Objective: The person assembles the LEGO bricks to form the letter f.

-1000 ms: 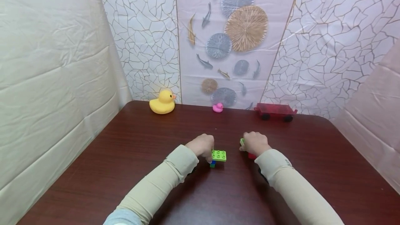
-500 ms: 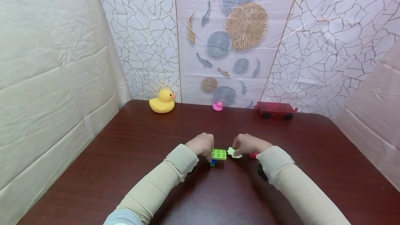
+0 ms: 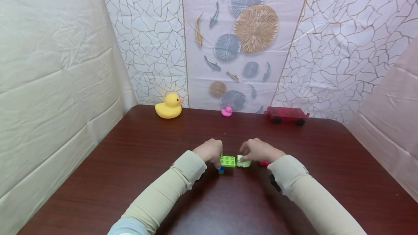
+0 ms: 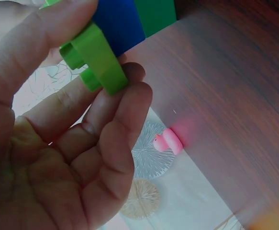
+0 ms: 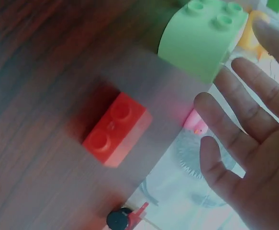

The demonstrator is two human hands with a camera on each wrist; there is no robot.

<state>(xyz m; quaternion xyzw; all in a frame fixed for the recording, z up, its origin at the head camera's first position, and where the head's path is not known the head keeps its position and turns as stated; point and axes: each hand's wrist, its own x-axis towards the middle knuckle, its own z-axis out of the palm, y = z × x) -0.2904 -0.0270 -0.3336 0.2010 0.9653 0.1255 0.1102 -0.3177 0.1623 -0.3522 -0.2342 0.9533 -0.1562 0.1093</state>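
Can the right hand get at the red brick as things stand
Probably yes: the red brick lies on the table close to the right hand, and I see nothing blocking the way between them.

In the head view, I note the left hand [image 3: 208, 152] covers the left end of the lime plate [image 3: 229, 161]. I find the right sleeve [image 3: 289, 172] hiding part of the red brick [image 3: 263, 163]. From the left wrist, the blue brick [image 4: 121, 26] and dark green brick [image 4: 156, 17] run off the top edge. From the right wrist, the red wagon [image 5: 138, 215] is cropped below, the yellow duck [image 5: 250, 40] is blurred, and I cannot confirm whether the right hand [image 5: 268, 163] touches the pale green brick [image 5: 201, 43]
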